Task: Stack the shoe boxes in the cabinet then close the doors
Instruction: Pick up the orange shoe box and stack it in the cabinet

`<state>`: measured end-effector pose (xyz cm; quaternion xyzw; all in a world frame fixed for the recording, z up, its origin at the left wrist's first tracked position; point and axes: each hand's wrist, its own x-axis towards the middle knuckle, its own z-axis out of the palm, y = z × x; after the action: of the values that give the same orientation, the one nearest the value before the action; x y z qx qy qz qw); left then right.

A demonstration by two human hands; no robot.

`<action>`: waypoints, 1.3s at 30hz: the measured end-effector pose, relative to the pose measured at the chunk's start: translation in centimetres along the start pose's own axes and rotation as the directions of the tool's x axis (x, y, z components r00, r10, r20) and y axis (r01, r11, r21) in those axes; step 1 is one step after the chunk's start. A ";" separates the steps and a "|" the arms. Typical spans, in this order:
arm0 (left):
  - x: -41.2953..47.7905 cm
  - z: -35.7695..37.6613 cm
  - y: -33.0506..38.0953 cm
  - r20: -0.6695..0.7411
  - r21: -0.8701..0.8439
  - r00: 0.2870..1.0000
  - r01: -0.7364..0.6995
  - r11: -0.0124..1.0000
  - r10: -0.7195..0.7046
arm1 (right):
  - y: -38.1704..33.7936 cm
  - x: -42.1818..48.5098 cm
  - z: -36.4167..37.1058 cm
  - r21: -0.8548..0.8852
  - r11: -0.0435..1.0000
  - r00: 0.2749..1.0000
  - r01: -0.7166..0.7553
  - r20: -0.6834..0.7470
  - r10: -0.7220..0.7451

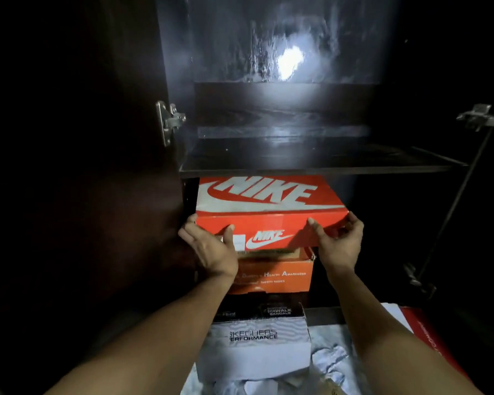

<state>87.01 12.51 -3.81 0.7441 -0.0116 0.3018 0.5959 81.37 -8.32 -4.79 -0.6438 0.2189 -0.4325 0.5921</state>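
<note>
An orange Nike shoe box [268, 206] sits in the cabinet's lower compartment, just under the dark shelf [311, 166], on top of an orange safety-shoes box [280, 276]. My left hand [211, 246] holds the Nike box's front left corner, thumb on the front face. My right hand [340, 240] holds its front right corner, thumb on the front and fingers round the side. A black box [257, 312] lies below the orange one. A grey Skechers box [254, 349] rests in front, outside the cabinet.
The left door [83, 166] stands open on its hinge [169, 121]. A right hinge [482, 118] shows at the edge. A red box [428, 332] lies low at the right. Crumpled white paper [331, 363] covers the floor. The upper compartment [283, 109] is lit.
</note>
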 end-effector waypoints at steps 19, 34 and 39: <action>5.5 3.4 0.3 0.391 0.416 0.919 -0.119 0.902 -0.059 | 0.8 4.1 3.9 -0.185 0.982 0.892 -0.045 0.434 0.123; 3.4 0.9 1.8 0.490 0.393 0.869 -0.149 0.907 -0.069 | -1.8 0.7 1.7 -0.250 0.964 0.855 -0.087 0.477 0.202; 2.3 -2.6 4.0 0.565 0.442 0.816 -0.175 0.880 -0.122 | -5.1 -1.3 0.4 -0.310 0.948 0.842 -0.066 0.493 0.220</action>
<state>86.23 14.42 1.09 0.9223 -0.1283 0.0638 0.3589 79.84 -5.98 -0.29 -0.7957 0.1573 -0.1604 0.5625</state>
